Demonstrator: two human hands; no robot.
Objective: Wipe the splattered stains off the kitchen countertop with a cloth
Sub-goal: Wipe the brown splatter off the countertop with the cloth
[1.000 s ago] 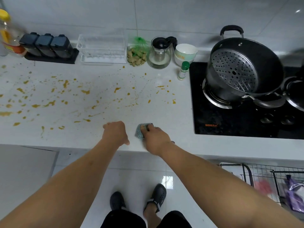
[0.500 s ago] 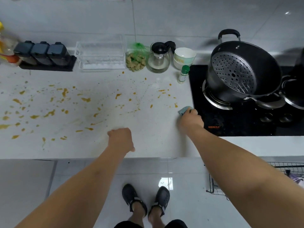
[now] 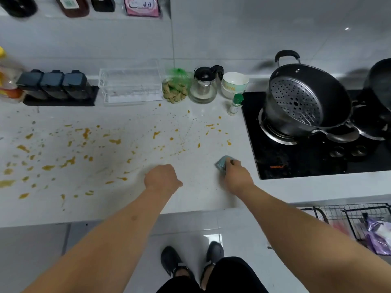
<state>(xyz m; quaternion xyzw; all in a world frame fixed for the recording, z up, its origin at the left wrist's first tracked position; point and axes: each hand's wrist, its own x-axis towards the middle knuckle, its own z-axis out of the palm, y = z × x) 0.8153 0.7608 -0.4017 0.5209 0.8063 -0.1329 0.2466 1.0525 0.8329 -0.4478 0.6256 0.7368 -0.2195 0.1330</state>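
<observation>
Head view. The right hand [image 3: 236, 176] presses a small blue-green cloth [image 3: 222, 163] flat onto the white countertop [image 3: 203, 193], its fingers curled over the wad; only the cloth's far-left corner shows beyond the knuckles. The cloth lies near the front edge, just left of the black hob [image 3: 296, 163], on which a dark pot with a perforated steamer insert [image 3: 304, 102] stands.

The left hand [image 3: 161, 179] rests on the countertop as a closed fist holding nothing, well apart from the cloth and to its left.

The orange-brown stains [image 3: 114, 141] lie to the left of and farther back than the cloth. The nearest marks, a scatter [image 3: 211, 129] toward the back row of containers, sit directly beyond the right hand; the densest field spreads leftward past the left fist to the counter's left end. The band's long axis therefore runs left to right, roughly parallel to the counter's front edge.

The patch immediately around the cloth appears free of larger splashes. Judged from this layout, most of the wiping remains, and the coming stroke calls for the cloth-bearing right hand to travel away from the body and then leftward. The left fist is nearer the main stains yet carries no cloth, and it stands in that leftward path.
</observation>
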